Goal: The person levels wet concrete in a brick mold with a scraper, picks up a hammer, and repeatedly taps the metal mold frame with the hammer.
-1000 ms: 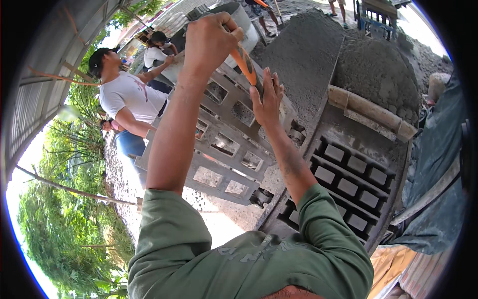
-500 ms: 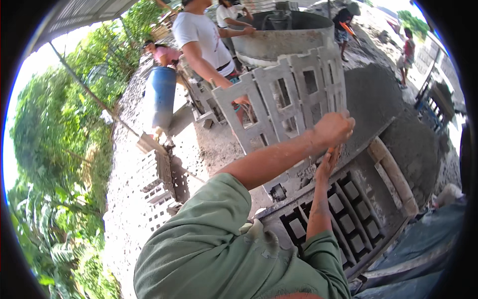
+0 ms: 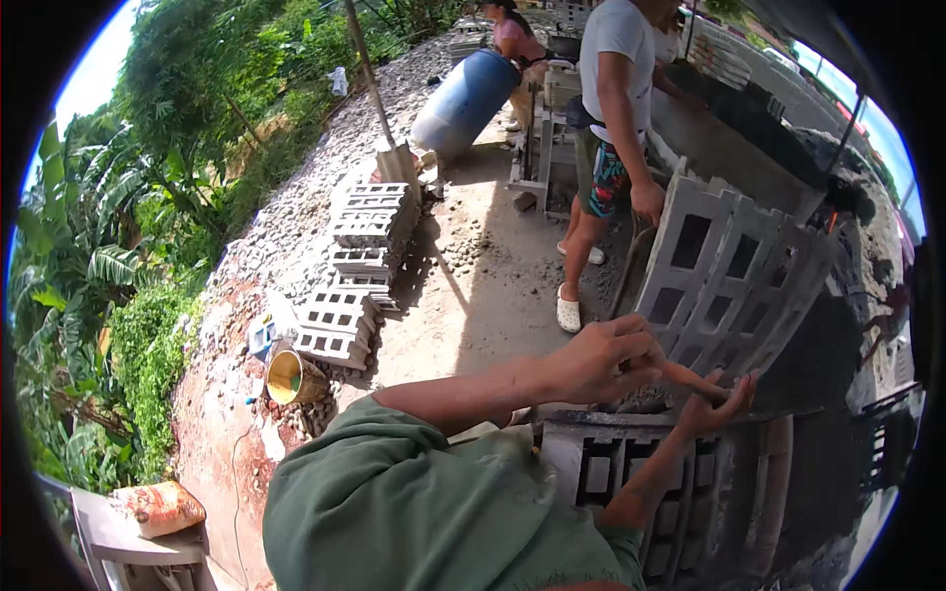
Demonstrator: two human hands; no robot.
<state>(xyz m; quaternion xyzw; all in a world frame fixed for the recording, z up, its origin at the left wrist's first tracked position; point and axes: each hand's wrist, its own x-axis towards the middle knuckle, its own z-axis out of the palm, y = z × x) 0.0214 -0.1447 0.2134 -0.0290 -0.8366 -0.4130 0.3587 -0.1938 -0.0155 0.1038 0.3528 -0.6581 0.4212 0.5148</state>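
Observation:
My left hand [image 3: 613, 357] is curled over the near end of a thin, orange-brown wooden handle [image 3: 695, 382]. My right hand [image 3: 717, 406] cups the same handle from below, a little farther right. What the handle belongs to is hidden. Under my right forearm lies a block mould [image 3: 711, 475], a grey tray with rows of rectangular cells. Just beyond my hands stand hollow concrete blocks [image 3: 711, 286] in a tilted row. Dark wet mortar [image 3: 828, 345] spreads to their right.
A person in a white shirt [image 3: 621, 59] stands beyond, one hand by the tilted blocks. Stacked hollow blocks [image 3: 335, 320], a bucket [image 3: 296, 382] and a shovel [image 3: 397, 165] are at left. Farther off, a blue barrel [image 3: 468, 103] leans near another person. A sack [image 3: 163, 508] lies lower left.
My view has swung left, so the stacked blocks and bucket show more. My hands have come lower and farther apart, and more of the handle shows. The blue barrel now tilts.

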